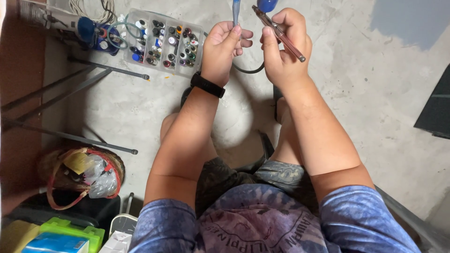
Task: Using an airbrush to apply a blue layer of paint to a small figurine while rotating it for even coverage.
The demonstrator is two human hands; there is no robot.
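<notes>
I sit above a concrete floor with both arms raised in front of me. My left hand, with a black band on its wrist, pinches a thin blue stick-like tool that points up out of the frame. My right hand is closed around a slim pinkish metal pen-shaped tool, its tip pointing down to the right. A blue rounded part sits at that tool's upper end. A dark hose loops below and between the two hands.
A clear compartment box of small coloured bottles lies on the floor to the left. A blue device with cables is beside it. Metal stand legs cross the left side. A woven basket and boxes sit lower left. A dark mat is at right.
</notes>
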